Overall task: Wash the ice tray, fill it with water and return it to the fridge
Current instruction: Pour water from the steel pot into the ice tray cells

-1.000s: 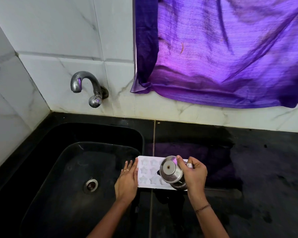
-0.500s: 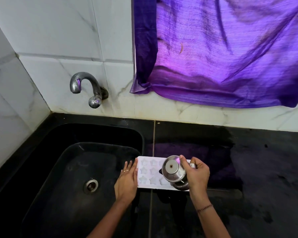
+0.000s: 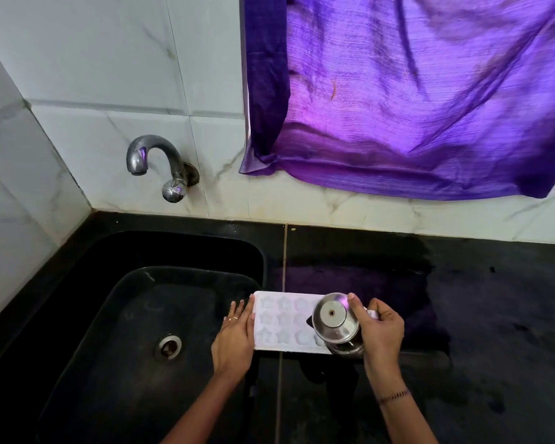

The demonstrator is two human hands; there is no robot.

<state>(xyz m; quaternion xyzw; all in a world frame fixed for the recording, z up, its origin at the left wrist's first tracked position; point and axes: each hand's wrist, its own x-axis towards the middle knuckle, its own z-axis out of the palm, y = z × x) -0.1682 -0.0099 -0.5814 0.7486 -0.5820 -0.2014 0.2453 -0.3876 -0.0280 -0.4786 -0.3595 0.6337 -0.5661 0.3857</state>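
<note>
At lower left lay the black sink [image 3: 77, 315], with a tap [image 3: 161, 165] on the wall above it. The left hand [image 3: 234, 338], fingers straight, rested against the left end of the white ice tray [image 3: 279, 322]. The tray lay at lower centre on the table [image 3: 494, 315], beside the sink's right rim. The right hand [image 3: 382, 331] gripped a tilted steel cup [image 3: 332, 318] over the tray's right end. The dark table ran on to the right frame edge.

Daylight filters through the purple curtain [image 3: 414, 97] at the far right, brightest along its lower folds; it lays a violet sheen on the counter [image 3: 350, 280] and a glint on the tap [image 3: 161, 158]. The sink [image 3: 77, 315] at the near left lies dim; the ice tray [image 3: 277, 320] looks pale and soft; tile lines [image 3: 109, 107] bow toward the edges.
</note>
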